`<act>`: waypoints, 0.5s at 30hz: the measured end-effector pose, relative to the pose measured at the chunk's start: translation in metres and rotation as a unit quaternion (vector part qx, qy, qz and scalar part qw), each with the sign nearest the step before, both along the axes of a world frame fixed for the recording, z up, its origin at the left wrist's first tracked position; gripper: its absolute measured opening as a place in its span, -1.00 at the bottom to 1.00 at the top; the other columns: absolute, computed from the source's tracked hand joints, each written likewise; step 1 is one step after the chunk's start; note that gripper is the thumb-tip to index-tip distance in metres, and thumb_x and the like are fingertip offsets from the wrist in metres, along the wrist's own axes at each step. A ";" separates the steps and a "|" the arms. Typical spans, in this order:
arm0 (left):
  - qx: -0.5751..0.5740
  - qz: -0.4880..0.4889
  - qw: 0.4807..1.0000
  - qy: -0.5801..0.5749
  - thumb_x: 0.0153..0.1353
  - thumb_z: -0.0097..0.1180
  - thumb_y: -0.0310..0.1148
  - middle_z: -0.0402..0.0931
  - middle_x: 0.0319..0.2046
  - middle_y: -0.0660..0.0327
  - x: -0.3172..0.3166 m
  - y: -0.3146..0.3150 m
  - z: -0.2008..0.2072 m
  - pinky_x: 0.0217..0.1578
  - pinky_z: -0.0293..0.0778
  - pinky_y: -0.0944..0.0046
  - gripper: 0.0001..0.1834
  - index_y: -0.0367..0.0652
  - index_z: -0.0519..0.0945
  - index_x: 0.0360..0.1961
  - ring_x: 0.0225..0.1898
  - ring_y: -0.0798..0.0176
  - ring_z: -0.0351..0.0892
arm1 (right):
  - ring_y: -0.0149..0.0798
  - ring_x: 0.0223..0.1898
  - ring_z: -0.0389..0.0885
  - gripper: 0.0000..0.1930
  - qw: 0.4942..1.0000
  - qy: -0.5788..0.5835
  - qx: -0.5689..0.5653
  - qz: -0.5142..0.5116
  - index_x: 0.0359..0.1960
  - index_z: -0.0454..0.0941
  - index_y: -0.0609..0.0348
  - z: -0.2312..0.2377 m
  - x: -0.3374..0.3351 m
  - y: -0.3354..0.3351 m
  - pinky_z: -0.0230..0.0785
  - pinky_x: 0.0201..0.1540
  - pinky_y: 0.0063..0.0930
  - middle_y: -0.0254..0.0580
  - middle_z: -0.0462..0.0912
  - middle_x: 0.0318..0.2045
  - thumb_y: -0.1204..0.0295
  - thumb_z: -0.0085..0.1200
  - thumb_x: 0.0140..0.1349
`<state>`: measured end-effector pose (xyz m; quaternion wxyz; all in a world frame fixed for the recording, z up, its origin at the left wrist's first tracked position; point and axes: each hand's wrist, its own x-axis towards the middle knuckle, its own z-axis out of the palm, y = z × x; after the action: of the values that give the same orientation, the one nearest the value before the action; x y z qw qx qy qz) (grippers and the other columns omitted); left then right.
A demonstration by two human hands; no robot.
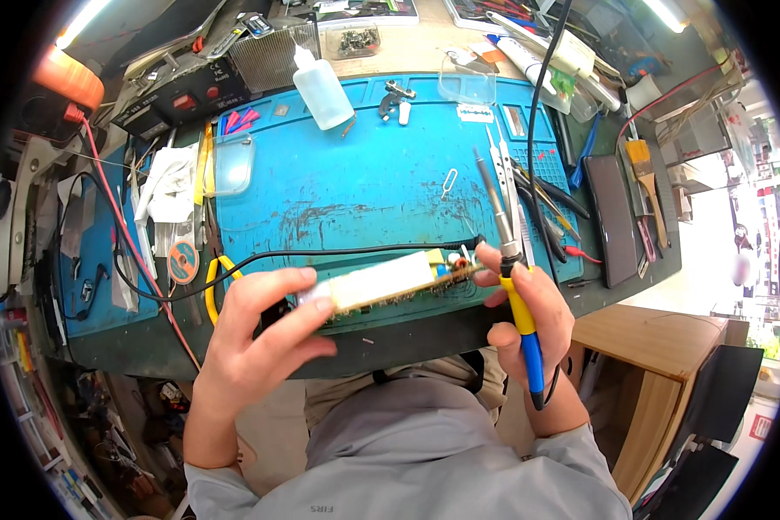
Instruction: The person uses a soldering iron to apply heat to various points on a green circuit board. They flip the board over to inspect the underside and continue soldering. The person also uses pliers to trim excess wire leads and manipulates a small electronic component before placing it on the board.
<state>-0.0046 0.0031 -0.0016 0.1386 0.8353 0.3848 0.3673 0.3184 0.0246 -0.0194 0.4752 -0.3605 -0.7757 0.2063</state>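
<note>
My left hand [269, 325] grips one end of a circuit board [386, 282], fingers on its edges. A long white block covers most of its upper face, with small coloured parts at the right end. In my right hand [533, 316] is a soldering iron [520, 303] with a yellow and blue handle, its metal tip pointing up and away from me. Fingertips of that same hand also reach the board's right end. A black cable [355, 251] runs behind the board to its right end. Under the board lies the blue work mat [338, 186].
On the mat are a squeeze bottle [325, 91], a razor blade [475, 113], a paper-clip-shaped wire [449, 184] and tweezers [504, 173]. Pliers [550, 204], a dark phone [609, 221] and a brush [646, 178] lie right. Yellow-handled pliers [211, 290] and a solder spool [183, 262] lie left.
</note>
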 end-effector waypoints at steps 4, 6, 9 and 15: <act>0.043 -0.017 0.999 -0.010 -0.05 0.53 -0.39 0.67 -0.02 0.07 0.002 -0.005 0.004 -0.13 0.60 0.12 -0.56 -0.14 0.79 -0.06 -0.07 0.06 0.67 | -0.10 -0.28 0.74 -0.41 1.000 0.002 0.011 0.005 0.30 0.49 0.20 0.000 0.003 -0.005 0.61 -0.27 -0.32 0.05 0.79 0.00 0.03 0.23 0.44; 0.057 -0.029 0.998 -0.016 0.00 0.50 -0.41 0.70 -0.05 0.11 0.002 -0.007 0.005 -0.14 0.61 0.14 -0.61 -0.13 0.79 -0.07 -0.10 0.09 0.69 | -0.09 -0.29 0.76 -0.42 1.000 0.007 0.006 0.003 0.29 0.49 0.20 -0.001 0.006 -0.009 0.62 -0.28 -0.31 0.02 0.81 -0.07 0.02 0.21 0.46; 0.057 -0.062 0.996 -0.037 0.11 0.43 -0.44 0.73 -0.06 0.15 0.003 -0.015 0.004 -0.13 0.62 0.18 -0.71 -0.13 0.78 -0.09 -0.10 0.14 0.71 | -0.08 -0.30 0.79 -0.45 0.998 0.008 0.058 0.020 0.28 0.48 0.18 -0.002 0.010 -0.011 0.63 -0.31 -0.30 -0.03 0.81 -0.15 0.02 0.17 0.49; 0.107 -0.102 0.988 0.036 0.20 0.31 -0.50 0.77 -0.08 0.23 0.003 -0.026 0.002 -0.09 0.67 0.28 -0.78 -0.07 0.78 -0.12 -0.09 0.23 0.73 | -0.19 -0.49 0.75 -0.43 0.992 -0.047 0.105 0.053 0.28 0.40 0.28 -0.001 0.017 -0.009 0.63 -0.43 -0.33 -0.11 0.76 -0.42 -0.01 -0.01 0.58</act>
<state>-0.0020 -0.0228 0.0004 0.0712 0.8931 0.2610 0.3595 0.3358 0.0153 -0.0203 0.4620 -0.2760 -0.8326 0.1312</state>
